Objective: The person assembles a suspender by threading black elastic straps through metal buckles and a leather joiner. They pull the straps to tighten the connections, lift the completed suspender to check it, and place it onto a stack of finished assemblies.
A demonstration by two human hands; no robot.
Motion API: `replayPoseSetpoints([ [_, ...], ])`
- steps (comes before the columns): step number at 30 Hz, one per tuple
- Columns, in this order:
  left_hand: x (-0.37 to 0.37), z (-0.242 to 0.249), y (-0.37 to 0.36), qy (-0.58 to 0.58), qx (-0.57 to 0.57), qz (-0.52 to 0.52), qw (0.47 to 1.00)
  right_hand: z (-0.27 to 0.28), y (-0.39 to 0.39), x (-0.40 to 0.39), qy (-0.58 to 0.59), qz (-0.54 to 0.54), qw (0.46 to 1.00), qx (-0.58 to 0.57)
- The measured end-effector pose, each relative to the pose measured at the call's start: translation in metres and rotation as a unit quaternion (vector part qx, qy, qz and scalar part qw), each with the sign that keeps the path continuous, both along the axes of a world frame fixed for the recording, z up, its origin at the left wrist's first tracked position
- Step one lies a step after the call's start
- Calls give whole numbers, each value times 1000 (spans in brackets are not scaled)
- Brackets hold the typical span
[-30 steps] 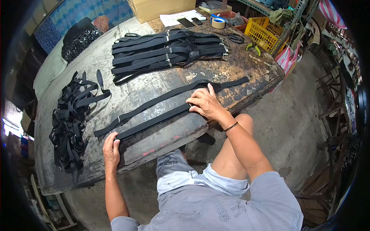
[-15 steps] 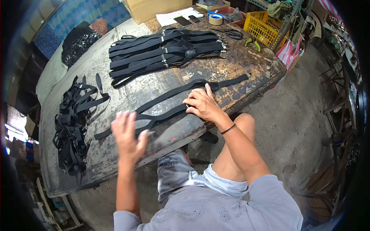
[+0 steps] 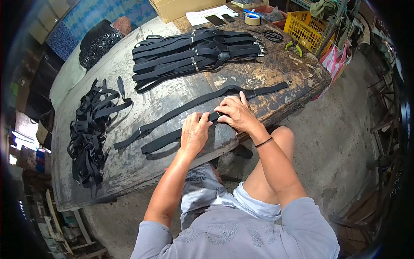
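Note:
A pair of black elastic suspenders lies across the near part of the worn table, its far strap [image 3: 185, 106] stretched from left to right. Its near strap [image 3: 161, 141] runs under both my hands, the loose end lying to the left. My left hand [image 3: 195, 131] has its fingers bent and pressed together on the near strap. Close beside it, my right hand [image 3: 238, 115] pinches the same strap around a small metal slider, partly hidden by the fingers. The right thumb and fingertips almost meet the left hand's.
Neatly stacked suspenders [image 3: 172, 60] lie at the back of the table [image 3: 151, 97]. A tangled heap of black straps [image 3: 88, 138] is on the left. Tape [image 3: 252, 18], two phones [image 3: 215, 20], green-handled snips [image 3: 294, 48] and a yellow crate [image 3: 304, 30] are farther off.
My left hand has moved right, from above the strap's left portion to beside my right hand, and closed on the near strap. The two straps' left parts now lie apart. The view has shifted slightly.

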State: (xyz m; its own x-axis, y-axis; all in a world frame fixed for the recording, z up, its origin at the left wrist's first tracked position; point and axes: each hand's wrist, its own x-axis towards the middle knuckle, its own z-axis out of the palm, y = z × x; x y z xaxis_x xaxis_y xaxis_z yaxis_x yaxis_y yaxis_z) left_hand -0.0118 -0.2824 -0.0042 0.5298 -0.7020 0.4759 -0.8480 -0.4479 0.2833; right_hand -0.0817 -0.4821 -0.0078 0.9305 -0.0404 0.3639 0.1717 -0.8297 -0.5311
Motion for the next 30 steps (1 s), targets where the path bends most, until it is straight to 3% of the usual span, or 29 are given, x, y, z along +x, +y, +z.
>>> replayPoseSetpoints([
  [9, -2, 0, -1, 3, -12, -4, 1000, 2, -6, -1, 13, -2, 1000, -17],
  [12, -1, -1, -1, 3, -12, 6, 1000, 15, -27, -7, -83, -7, 995, 52],
  [13, -1, -1, -1, 3, -15, 7, 1000, 25, -36, -15, -146, -63, 986, 49],
  [15, -1, -3, -1, 3, -20, 10, 1000, 17, -60, -25, -179, -176, 947, 201],
  [17, -2, -2, -1, 3, -17, 13, 1000, 4, -81, -34, -187, -272, 915, 232],
  [19, -2, -2, -1, 4, -12, 15, 1000, 9, -74, -38, -207, -287, 899, 260],
  [21, -2, -2, -1, 0, -13, 15, 1000, 15, -60, -40, -174, -267, 929, 189],
  [27, -1, -4, -1, 3, -18, 13, 1000, 17, -13, -16, -151, -61, 986, -40],
  [30, -2, -3, -1, -8, -22, 12, 1000, 4, 2, -6, -92, -18, 993, -70],
])
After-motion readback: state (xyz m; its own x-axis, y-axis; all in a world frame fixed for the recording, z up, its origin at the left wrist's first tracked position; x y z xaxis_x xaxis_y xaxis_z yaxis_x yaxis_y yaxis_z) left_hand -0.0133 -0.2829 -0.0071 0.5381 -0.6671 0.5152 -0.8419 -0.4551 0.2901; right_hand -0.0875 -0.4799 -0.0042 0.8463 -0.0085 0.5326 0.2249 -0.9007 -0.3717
